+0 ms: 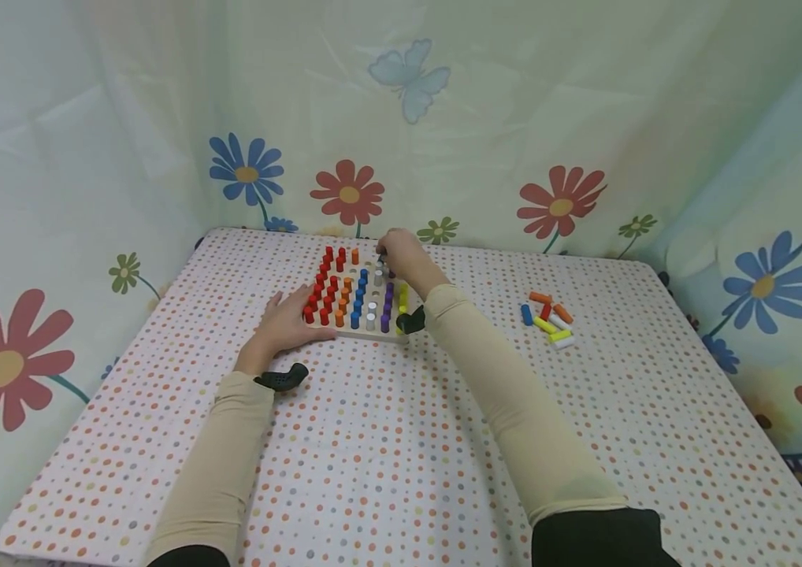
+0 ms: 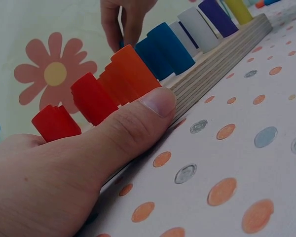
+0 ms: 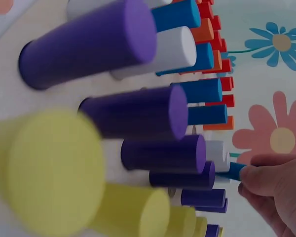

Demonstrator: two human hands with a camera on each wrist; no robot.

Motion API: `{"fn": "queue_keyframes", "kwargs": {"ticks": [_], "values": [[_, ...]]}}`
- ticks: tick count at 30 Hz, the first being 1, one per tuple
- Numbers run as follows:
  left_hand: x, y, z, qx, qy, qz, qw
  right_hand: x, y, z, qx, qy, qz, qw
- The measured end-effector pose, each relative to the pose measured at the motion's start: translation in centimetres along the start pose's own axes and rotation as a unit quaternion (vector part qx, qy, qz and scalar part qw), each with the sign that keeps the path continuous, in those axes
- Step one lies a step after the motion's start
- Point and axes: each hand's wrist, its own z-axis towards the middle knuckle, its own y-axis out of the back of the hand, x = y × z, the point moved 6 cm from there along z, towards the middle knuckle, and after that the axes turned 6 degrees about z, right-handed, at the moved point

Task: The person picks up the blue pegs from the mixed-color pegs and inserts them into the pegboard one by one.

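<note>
A wooden pegboard (image 1: 365, 336) carries rows of upright red, orange, blue, white, purple and yellow pegs. My left hand (image 1: 287, 323) rests at its front left corner, the thumb (image 2: 133, 118) laid straight along the front edge beside the red and orange pegs. Over the far side of the board, my right hand (image 1: 404, 252) pinches a blue peg (image 3: 231, 171) between thumb and fingertips. In the right wrist view, that peg is close to the white pegs (image 3: 217, 152), behind the purple pegs (image 3: 163, 155); its lower end is hidden there.
Loose pegs lie in a small pile on the right of the table, among them a blue peg (image 1: 526, 314), orange peg (image 1: 540, 298) and white peg (image 1: 562, 342). A dotted cloth (image 1: 373, 441) covers the table. Flowered curtains (image 1: 486, 118) stand behind and at both sides.
</note>
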Motion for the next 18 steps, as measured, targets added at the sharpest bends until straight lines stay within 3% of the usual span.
{"fn": "queue_keyframes", "kwargs": {"ticks": [7, 13, 18], "values": [[0.0, -0.1, -0.1, -0.003, -0.005, -0.003, 1.0, 0.9, -0.6, 0.8, -0.018, 0.011, 0.031, 0.9993], [0.0, -0.5, 0.0, -0.001, -0.007, 0.004, 1.0, 1.6, -2.1, 1.1, 0.022, 0.011, 0.021, 0.9995], [0.3, -0.2, 0.0, -0.006, -0.006, 0.006, 0.9999, 2.3, -1.9, 1.1, 0.036, 0.017, 0.025, 0.9989]]}}
